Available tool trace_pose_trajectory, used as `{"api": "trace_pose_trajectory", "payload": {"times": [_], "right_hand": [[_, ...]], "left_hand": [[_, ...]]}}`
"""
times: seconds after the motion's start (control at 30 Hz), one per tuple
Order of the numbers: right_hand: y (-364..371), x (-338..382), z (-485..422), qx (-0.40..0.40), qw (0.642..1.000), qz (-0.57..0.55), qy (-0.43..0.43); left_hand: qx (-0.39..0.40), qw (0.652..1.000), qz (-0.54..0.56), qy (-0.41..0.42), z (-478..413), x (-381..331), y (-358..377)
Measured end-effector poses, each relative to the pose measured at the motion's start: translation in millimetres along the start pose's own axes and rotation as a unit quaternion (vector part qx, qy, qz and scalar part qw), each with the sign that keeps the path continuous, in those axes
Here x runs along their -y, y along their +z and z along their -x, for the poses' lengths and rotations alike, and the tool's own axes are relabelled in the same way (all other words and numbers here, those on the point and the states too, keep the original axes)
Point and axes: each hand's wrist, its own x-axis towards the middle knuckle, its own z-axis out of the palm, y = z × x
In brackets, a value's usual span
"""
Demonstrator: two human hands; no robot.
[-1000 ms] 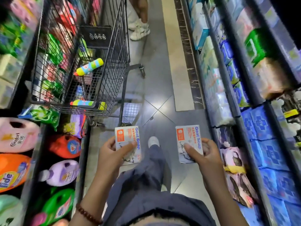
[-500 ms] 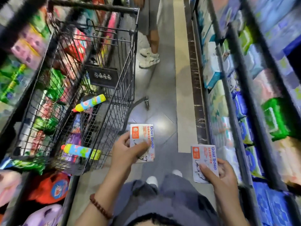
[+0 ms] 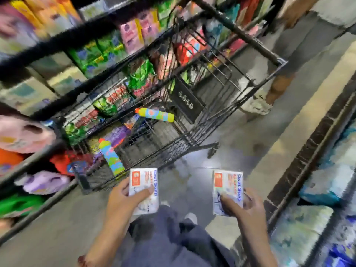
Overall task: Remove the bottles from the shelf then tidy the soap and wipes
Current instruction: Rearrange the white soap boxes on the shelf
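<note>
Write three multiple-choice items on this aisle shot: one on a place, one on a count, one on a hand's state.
1. Where do the two striped bottles lie?
A. in the cart
B. on the floor
C. on a shelf

2. How many soap boxes are held?
A. one
B. two
C. three

3. What is the left hand doing?
A. hanging open
B. gripping a soap box
C. pushing the cart

Answers:
1 A: both bottles lie inside the cart's wire walls.
2 B: one box is in the left hand, one in the right hand.
3 B: its thumb lies across the box front.
</note>
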Motion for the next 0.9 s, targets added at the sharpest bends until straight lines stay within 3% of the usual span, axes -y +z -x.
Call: {"api": "trace_pose_trajectory", "payload": {"times": [0.23,0.37,0.47,0.67,0.77,0.9], "right_hand": [[112.7,61.1,-84.1,0.195,0.978,0.078,-0.019],[195.3,77.1,-124.3,0.261,0.957,0.124,-0.019],[254.5,69.0,-168.1,0.324,0.92,0.215,-0.045],[354.7,-0.6,-269.1,0.34,0.868,0.359,-0.038],[389.3,-53.9,-312.1,0.338,0.851,0.402,0.011],[411.6,-115.9,-352.8,0.321,0.83,0.455,0.034]], "left_hand": [[-0.181,0.976,0.118,-0.022,-47.8,-3.3,-45.8],[-0.201,0.97,0.137,-0.027,-104.3,-13.3,-67.5],[-0.196,0.966,0.154,-0.067,-159.4,-16.8,-79.7],[-0.2,0.957,0.151,-0.143,-290.9,29.1,-86.2],[-0.202,0.951,0.139,-0.187,-348.8,72.0,-80.9],[-0.209,0.95,0.069,-0.221,-401.5,120.1,-70.5]]}}
